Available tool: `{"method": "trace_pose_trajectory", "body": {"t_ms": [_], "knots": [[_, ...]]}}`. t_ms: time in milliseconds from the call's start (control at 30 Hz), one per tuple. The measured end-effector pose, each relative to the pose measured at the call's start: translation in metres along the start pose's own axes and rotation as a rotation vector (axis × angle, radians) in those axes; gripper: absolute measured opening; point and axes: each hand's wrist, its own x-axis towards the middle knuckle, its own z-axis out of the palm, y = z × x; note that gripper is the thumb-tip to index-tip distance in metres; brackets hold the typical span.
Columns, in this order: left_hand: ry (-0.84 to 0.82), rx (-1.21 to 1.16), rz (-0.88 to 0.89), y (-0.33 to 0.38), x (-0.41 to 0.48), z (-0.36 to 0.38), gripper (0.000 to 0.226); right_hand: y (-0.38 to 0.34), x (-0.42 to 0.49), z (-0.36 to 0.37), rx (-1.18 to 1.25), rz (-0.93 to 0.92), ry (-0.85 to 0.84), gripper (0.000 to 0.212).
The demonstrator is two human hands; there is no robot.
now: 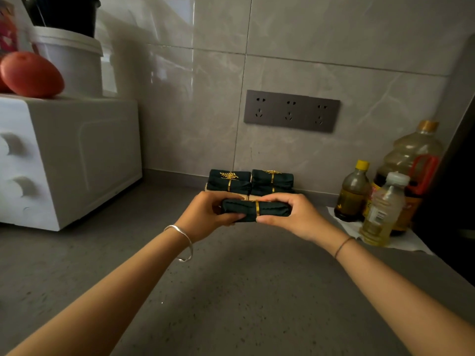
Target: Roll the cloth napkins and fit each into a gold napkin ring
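A rolled dark green cloth napkin [244,210] lies level above the grey speckled stone countertop [231,291], held between both hands, with a thin gold metal napkin ring [257,208] circling it just right of its middle. The left hand [205,214] grips the roll's left end, fingers curled over the top and thumb pressed along the front. The right hand [293,217] grips the right end in the same way, its thumb tip lying just beside the ring. A silver bangle [183,242] hangs on the left wrist and a thin dark cord band [343,246] on the right.

Just behind the hands, against the glossy grey tiled wall [334,34], sits a stack of ringed dark green napkins [250,182] (the topmost two show gold leaf ornaments on their rings). Above them a dark grey triple socket plate [291,111] is set into the tiles. At the right stand three plastic bottles of yellowish oil [390,188] on white paper [411,244]. At the left stands a white microwave oven [64,160], bearing an orange-red rounded fruit [30,74] and a white lidded plastic bucket [72,65].
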Motion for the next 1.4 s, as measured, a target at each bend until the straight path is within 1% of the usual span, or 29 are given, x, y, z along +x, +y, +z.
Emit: {"method": "trace_pose_trajectory", "body": {"t_ms": [133,367,467,533,600,633,733,767,800,933,1033,1133,1233,1333,1400], "knots": [[0.018,-0.006,0.000,0.007,0.000,0.003,0.036,-0.005,-0.005,-0.003,0.020,-0.009,0.050,0.041],[0.017,-0.031,-0.031,0.006,-0.003,0.009,0.036,-0.006,-0.012,0.003,0.028,0.022,0.039,0.045],[0.058,-0.066,-0.078,-0.003,0.001,0.002,0.036,0.000,-0.010,0.002,0.084,0.069,0.089,0.042],[0.095,-0.105,-0.139,-0.010,0.007,-0.005,0.043,0.004,-0.002,0.001,0.086,0.073,0.118,0.038],[0.152,-0.108,-0.215,-0.017,0.017,-0.011,0.051,0.006,0.015,0.003,0.049,0.060,0.144,0.036],[0.208,-0.096,-0.253,-0.021,0.024,-0.013,0.053,0.007,0.026,0.004,0.028,0.050,0.168,0.036],[0.443,-0.105,-0.314,-0.037,0.055,-0.019,0.049,0.008,0.073,0.004,-0.067,-0.006,0.251,0.035],[0.490,-0.139,-0.316,-0.044,0.070,-0.023,0.048,0.009,0.094,0.003,-0.111,-0.025,0.269,0.034],[0.501,-0.173,-0.324,-0.049,0.078,-0.025,0.048,0.010,0.106,0.002,-0.161,-0.021,0.278,0.034],[0.464,-0.186,-0.293,-0.078,0.115,-0.030,0.048,0.029,0.162,0.002,-0.305,0.008,0.290,0.037],[0.419,-0.197,-0.298,-0.096,0.130,-0.029,0.052,0.050,0.185,0.005,-0.372,0.062,0.273,0.040],[0.398,-0.195,-0.337,-0.109,0.137,-0.026,0.053,0.064,0.195,0.011,-0.444,0.091,0.231,0.040],[0.390,-0.170,-0.350,-0.122,0.139,-0.022,0.049,0.070,0.198,0.016,-0.532,0.059,0.217,0.037],[0.333,-0.099,-0.367,-0.130,0.137,-0.016,0.052,0.072,0.197,0.018,-0.654,0.046,0.184,0.031],[0.301,-0.057,-0.380,-0.133,0.134,-0.011,0.056,0.071,0.194,0.021,-0.678,0.053,0.212,0.030]]}}
